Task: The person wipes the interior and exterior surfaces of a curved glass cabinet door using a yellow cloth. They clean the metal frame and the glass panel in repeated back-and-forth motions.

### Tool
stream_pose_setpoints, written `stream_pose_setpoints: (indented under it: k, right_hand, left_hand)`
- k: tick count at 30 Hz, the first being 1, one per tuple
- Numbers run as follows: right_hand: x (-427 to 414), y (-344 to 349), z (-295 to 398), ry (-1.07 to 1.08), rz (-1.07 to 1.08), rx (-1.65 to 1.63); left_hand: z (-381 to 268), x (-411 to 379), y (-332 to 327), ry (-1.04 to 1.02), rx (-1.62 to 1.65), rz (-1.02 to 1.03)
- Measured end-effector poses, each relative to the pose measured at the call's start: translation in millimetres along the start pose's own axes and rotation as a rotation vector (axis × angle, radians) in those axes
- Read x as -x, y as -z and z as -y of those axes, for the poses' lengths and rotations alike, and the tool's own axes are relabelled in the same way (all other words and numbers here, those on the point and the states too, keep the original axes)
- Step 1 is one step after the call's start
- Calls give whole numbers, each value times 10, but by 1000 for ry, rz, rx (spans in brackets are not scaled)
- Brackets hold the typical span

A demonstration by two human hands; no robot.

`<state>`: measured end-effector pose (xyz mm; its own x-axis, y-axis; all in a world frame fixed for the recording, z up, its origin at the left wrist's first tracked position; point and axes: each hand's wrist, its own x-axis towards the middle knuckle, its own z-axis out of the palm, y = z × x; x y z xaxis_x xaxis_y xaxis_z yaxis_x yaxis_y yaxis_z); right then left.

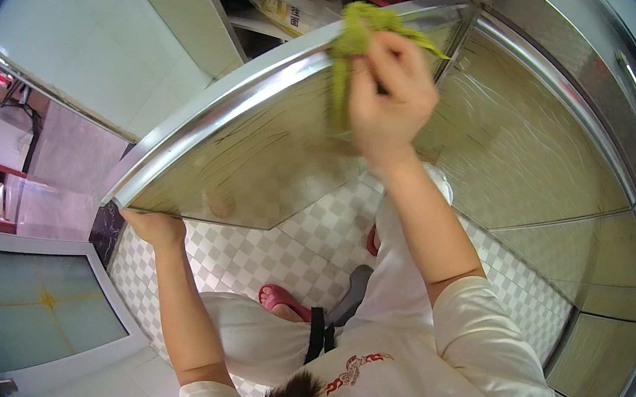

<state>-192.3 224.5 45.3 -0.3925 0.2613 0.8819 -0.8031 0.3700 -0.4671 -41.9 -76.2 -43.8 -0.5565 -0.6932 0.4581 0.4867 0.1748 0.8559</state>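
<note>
A yellow-green cloth (354, 39) is gripped in my right hand (393, 97), which is slightly blurred. The cloth lies against the upper part of an open cabinet door (238, 168), over its metal top rail (233, 111). My left hand (156, 229) holds the door's free edge at the lower left, with its fingers mostly hidden behind the panel. Dark scratch-like streaks and a dull sheen show on the door's glossy panel. Behind the door, the open cabinet (255, 27) holds a clear plastic package (302, 9) that bears writing.
Closed cabinet fronts (532, 129) run along the right under a metal counter edge (569, 45). Another open cabinet door (189, 13) stands at the upper left. A framed frosted-glass door (36, 307) is at the lower left. Checkered tiles (239, 254) cover the floor around my slippered foot (284, 303).
</note>
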Motion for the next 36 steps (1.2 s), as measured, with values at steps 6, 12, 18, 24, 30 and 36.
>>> stream_pose_setpoints:
  k: [6, 12, 18, 24, 30, 36]
  right_hand:
    - [-179, 163, -266, 184, 23, 134]
    - [-601, 451, -815, 196, -28, 438]
    - [-423, 214, -427, 254, 132, 192]
    - [77, -240, 449, 262, 327, -124]
    - [348, -557, 940, 344, 329, -255]
    - [-261, 69, -215, 499, 255, 119]
  left_hand:
    - [17, 57, 107, -47, -148, 38]
    - [-30, 146, 85, 15, -79, -36]
    - [-73, 69, 35, 46, -103, -149]
    - [-152, 83, -80, -10, -221, -104]
    - [-107, 54, -172, 47, 60, -7]
    - [-35, 90, -95, 24, 23, -55]
